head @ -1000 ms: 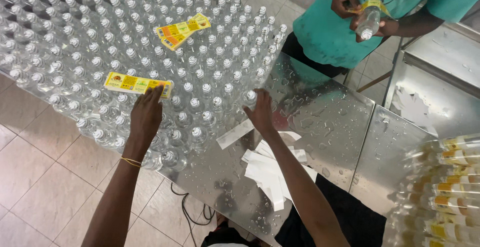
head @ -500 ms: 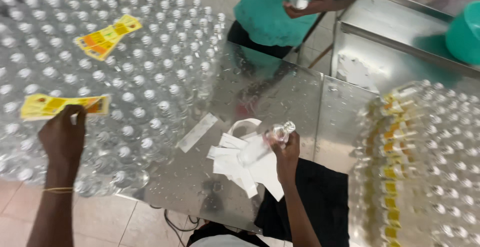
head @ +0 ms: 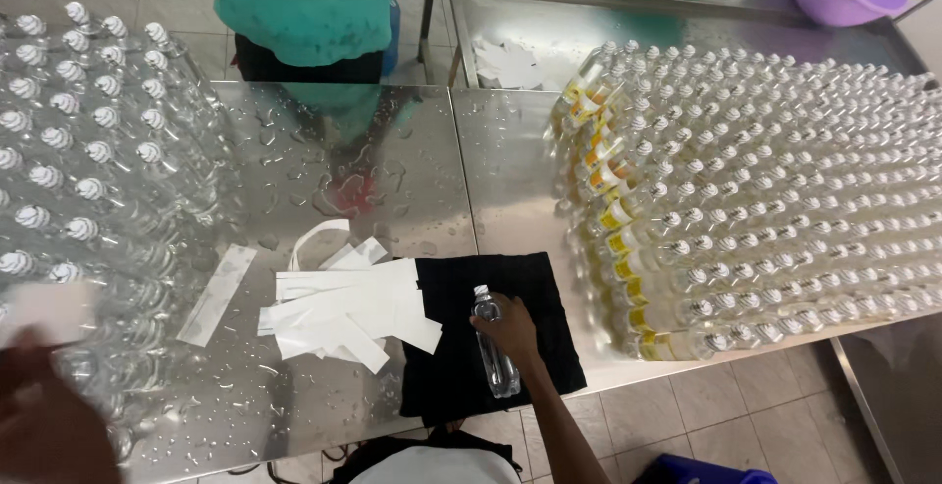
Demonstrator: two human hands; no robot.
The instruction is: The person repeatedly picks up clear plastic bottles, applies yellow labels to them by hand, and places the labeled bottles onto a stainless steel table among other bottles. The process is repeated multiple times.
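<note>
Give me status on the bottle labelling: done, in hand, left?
Done: the block of bottles on the right carries yellow labels along its near edge. In hand: the right hand holds one clear bottle on the black cloth; the left hand, blurred, holds a pale strip. Left: the unlabelled bottles at left. White strips litter the table.

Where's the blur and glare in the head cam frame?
Head view: the left hand at the bottom-left corner is blurred, as is the pale sheet above it. The right hand and its clear bottle on the black cloth stay sharp. The wet steel table mirrors the teal shirt; no hard shadows.
</note>
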